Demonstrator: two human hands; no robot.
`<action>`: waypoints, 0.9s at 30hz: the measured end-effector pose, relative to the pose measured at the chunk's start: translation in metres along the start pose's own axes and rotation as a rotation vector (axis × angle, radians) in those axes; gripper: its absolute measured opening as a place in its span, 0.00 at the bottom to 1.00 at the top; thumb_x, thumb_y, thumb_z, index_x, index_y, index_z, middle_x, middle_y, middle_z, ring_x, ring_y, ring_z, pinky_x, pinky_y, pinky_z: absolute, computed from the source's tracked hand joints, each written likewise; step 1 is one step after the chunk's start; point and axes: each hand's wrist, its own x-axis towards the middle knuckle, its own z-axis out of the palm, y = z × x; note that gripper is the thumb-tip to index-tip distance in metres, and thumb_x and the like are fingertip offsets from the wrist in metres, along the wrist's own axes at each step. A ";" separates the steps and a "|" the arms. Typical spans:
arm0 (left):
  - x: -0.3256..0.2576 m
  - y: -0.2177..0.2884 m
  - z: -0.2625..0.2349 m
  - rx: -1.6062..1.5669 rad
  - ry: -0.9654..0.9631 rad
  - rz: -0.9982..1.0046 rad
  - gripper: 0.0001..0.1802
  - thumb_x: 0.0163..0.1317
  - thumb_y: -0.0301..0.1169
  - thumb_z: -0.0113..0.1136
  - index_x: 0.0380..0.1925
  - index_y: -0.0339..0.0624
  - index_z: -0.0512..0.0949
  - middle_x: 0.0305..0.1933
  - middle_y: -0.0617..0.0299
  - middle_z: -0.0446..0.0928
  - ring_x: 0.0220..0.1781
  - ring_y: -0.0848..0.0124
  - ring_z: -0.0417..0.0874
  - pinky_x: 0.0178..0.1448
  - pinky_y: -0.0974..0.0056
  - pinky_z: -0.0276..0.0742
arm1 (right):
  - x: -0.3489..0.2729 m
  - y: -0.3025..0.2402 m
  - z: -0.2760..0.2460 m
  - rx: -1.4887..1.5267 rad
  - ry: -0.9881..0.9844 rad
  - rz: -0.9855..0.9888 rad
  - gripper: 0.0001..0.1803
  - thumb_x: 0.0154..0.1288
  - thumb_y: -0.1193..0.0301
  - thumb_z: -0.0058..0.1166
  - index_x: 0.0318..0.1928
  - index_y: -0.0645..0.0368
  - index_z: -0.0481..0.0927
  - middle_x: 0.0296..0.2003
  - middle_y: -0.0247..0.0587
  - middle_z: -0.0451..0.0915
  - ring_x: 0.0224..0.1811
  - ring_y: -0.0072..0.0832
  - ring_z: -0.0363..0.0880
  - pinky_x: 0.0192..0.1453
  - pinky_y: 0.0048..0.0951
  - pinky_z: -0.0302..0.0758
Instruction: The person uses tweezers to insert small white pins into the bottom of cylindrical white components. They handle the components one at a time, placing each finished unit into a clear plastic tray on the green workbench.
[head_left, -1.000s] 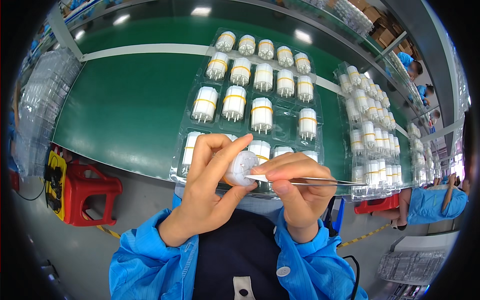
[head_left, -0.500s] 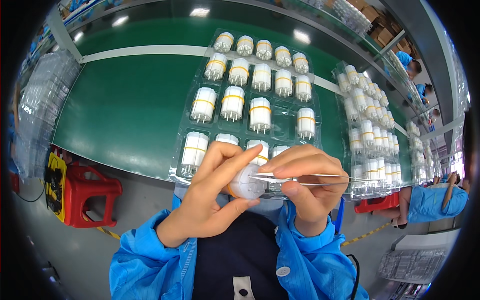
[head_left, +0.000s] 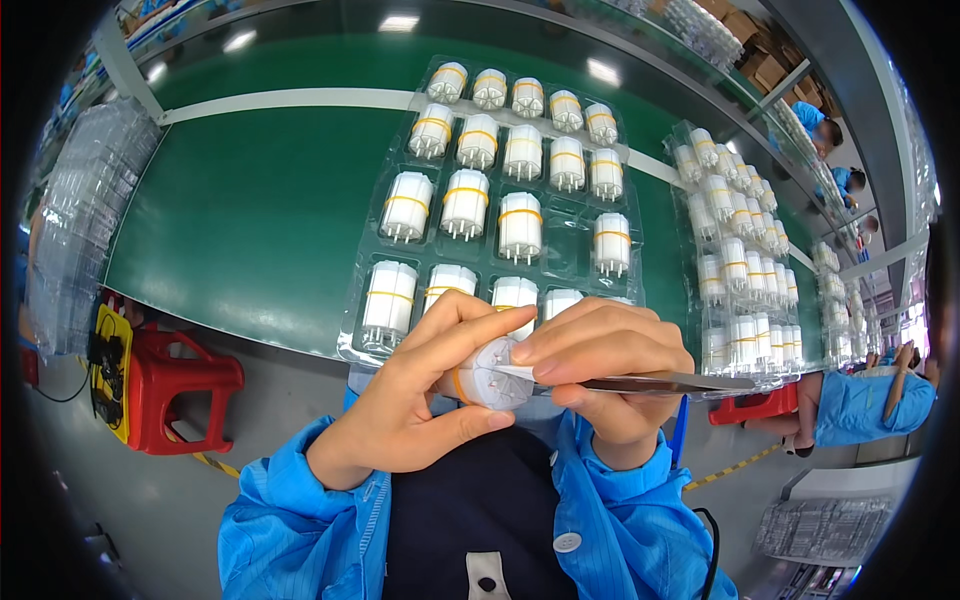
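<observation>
In my left hand [head_left: 405, 420] I hold a white plastic plug housing [head_left: 496, 388] with a yellow band, gripped between the fingers and thumb. Its round end face, with small metal pins, is turned to the right. My right hand [head_left: 618, 350] pinches a pair of metal tweezers [head_left: 690, 383], their back end sticking out to the right. The white tips reach the housing's end face; whether they grip anything there cannot be made out. Just beyond my hands lies a clear plastic tray [head_left: 362, 300] of similar banded housings with pins, one pocket in it unfilled.
More trays of white housings [head_left: 745, 270] lie to the right on the green table [head_left: 230, 220]. Clear trays [head_left: 90, 200] are stacked at the left. Red stools [head_left: 185, 390] stand below the table edge. A person in blue [head_left: 870, 405] sits at the far right.
The tweezers have rolled in my right hand, so the legs that showed apart now look like one broad strip. The housing has turned slightly, and my right fingers are closer to its end face.
</observation>
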 end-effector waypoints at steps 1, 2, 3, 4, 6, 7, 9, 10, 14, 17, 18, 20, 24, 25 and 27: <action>0.000 0.000 -0.001 0.003 -0.007 -0.002 0.40 0.55 0.30 0.71 0.66 0.29 0.67 0.53 0.57 0.66 0.57 0.68 0.71 0.60 0.66 0.68 | 0.000 0.001 0.000 0.000 -0.004 -0.003 0.09 0.50 0.75 0.69 0.33 0.63 0.86 0.33 0.45 0.87 0.34 0.38 0.87 0.38 0.32 0.81; -0.001 0.000 -0.001 -0.003 -0.010 -0.011 0.40 0.55 0.30 0.71 0.66 0.29 0.67 0.53 0.57 0.66 0.57 0.68 0.71 0.60 0.66 0.68 | 0.000 0.001 -0.001 0.001 -0.007 0.004 0.09 0.50 0.75 0.69 0.33 0.63 0.86 0.32 0.45 0.87 0.34 0.37 0.87 0.38 0.32 0.80; -0.001 0.000 -0.001 -0.008 -0.012 -0.019 0.40 0.54 0.29 0.71 0.66 0.29 0.67 0.53 0.57 0.66 0.57 0.68 0.71 0.60 0.66 0.68 | 0.000 0.001 -0.002 0.002 -0.011 0.011 0.09 0.49 0.75 0.69 0.33 0.63 0.86 0.32 0.45 0.87 0.34 0.37 0.87 0.38 0.32 0.80; -0.001 0.000 -0.001 -0.013 -0.014 -0.028 0.40 0.54 0.29 0.71 0.66 0.29 0.67 0.53 0.57 0.66 0.57 0.68 0.71 0.60 0.66 0.68 | 0.000 0.000 -0.002 0.003 -0.015 0.018 0.09 0.49 0.75 0.69 0.33 0.63 0.86 0.32 0.45 0.87 0.34 0.37 0.87 0.38 0.31 0.80; -0.001 -0.001 -0.002 -0.003 -0.015 -0.014 0.40 0.54 0.29 0.71 0.66 0.29 0.67 0.53 0.57 0.66 0.57 0.69 0.71 0.60 0.67 0.68 | 0.000 0.001 -0.001 -0.003 -0.009 0.012 0.09 0.49 0.75 0.69 0.33 0.64 0.86 0.32 0.46 0.87 0.33 0.37 0.87 0.37 0.31 0.81; -0.001 -0.002 -0.002 0.002 -0.017 -0.007 0.40 0.54 0.28 0.71 0.66 0.29 0.67 0.53 0.57 0.66 0.57 0.69 0.71 0.60 0.67 0.68 | 0.000 0.001 -0.001 -0.007 -0.006 0.009 0.09 0.49 0.76 0.69 0.33 0.64 0.86 0.32 0.46 0.87 0.33 0.37 0.87 0.37 0.31 0.81; -0.001 0.001 -0.001 -0.006 -0.007 -0.022 0.39 0.54 0.28 0.71 0.66 0.29 0.67 0.53 0.57 0.66 0.56 0.69 0.71 0.59 0.68 0.69 | -0.003 0.001 0.002 0.001 0.030 0.017 0.09 0.49 0.76 0.69 0.33 0.64 0.86 0.32 0.46 0.87 0.33 0.37 0.87 0.37 0.31 0.81; -0.001 0.002 0.000 -0.009 -0.002 -0.030 0.39 0.54 0.28 0.71 0.66 0.29 0.67 0.53 0.57 0.66 0.56 0.69 0.71 0.59 0.68 0.69 | -0.004 0.002 0.002 0.006 0.048 0.022 0.09 0.49 0.77 0.69 0.33 0.64 0.86 0.32 0.46 0.87 0.32 0.37 0.87 0.37 0.31 0.81; -0.001 0.002 -0.002 0.011 -0.016 -0.027 0.39 0.54 0.28 0.71 0.66 0.28 0.67 0.52 0.58 0.66 0.56 0.69 0.71 0.59 0.68 0.69 | -0.003 0.002 0.002 0.007 0.040 0.010 0.09 0.49 0.78 0.68 0.33 0.64 0.86 0.31 0.47 0.87 0.32 0.37 0.87 0.37 0.31 0.81; -0.002 0.000 -0.003 0.021 -0.021 -0.014 0.39 0.54 0.28 0.71 0.66 0.28 0.67 0.52 0.57 0.66 0.56 0.69 0.71 0.59 0.68 0.69 | -0.002 0.002 0.002 0.026 0.027 0.007 0.09 0.48 0.78 0.68 0.33 0.64 0.86 0.31 0.47 0.87 0.32 0.37 0.87 0.37 0.31 0.81; -0.002 0.000 -0.003 0.018 -0.018 -0.012 0.39 0.54 0.28 0.71 0.66 0.28 0.67 0.52 0.57 0.66 0.56 0.69 0.71 0.59 0.68 0.69 | -0.002 0.002 0.002 0.017 0.022 -0.002 0.09 0.48 0.78 0.68 0.33 0.64 0.86 0.31 0.47 0.86 0.32 0.37 0.87 0.37 0.31 0.81; -0.001 0.000 -0.003 0.029 -0.028 0.011 0.38 0.56 0.27 0.70 0.67 0.30 0.66 0.52 0.56 0.66 0.55 0.68 0.71 0.55 0.68 0.72 | -0.002 0.002 0.002 0.008 0.023 -0.011 0.09 0.49 0.78 0.68 0.33 0.64 0.86 0.31 0.47 0.86 0.32 0.37 0.87 0.37 0.31 0.81; -0.001 -0.001 -0.005 0.069 -0.053 0.047 0.37 0.58 0.24 0.67 0.68 0.34 0.66 0.54 0.55 0.66 0.55 0.67 0.71 0.49 0.70 0.78 | -0.005 0.003 0.004 0.011 0.049 -0.002 0.09 0.49 0.78 0.68 0.33 0.64 0.85 0.31 0.47 0.86 0.32 0.37 0.87 0.37 0.31 0.81; -0.001 -0.001 -0.006 0.076 -0.054 0.043 0.37 0.58 0.24 0.67 0.68 0.34 0.66 0.54 0.55 0.66 0.55 0.67 0.71 0.49 0.70 0.78 | -0.006 0.003 0.004 0.012 0.056 0.001 0.09 0.49 0.78 0.68 0.33 0.64 0.85 0.31 0.47 0.86 0.32 0.37 0.87 0.37 0.31 0.81; -0.002 0.001 -0.005 0.067 -0.044 0.004 0.38 0.55 0.27 0.70 0.66 0.30 0.67 0.53 0.56 0.66 0.55 0.68 0.71 0.55 0.68 0.72 | -0.006 0.003 0.003 0.028 0.047 -0.001 0.09 0.49 0.78 0.68 0.33 0.65 0.85 0.31 0.47 0.86 0.32 0.37 0.87 0.37 0.31 0.81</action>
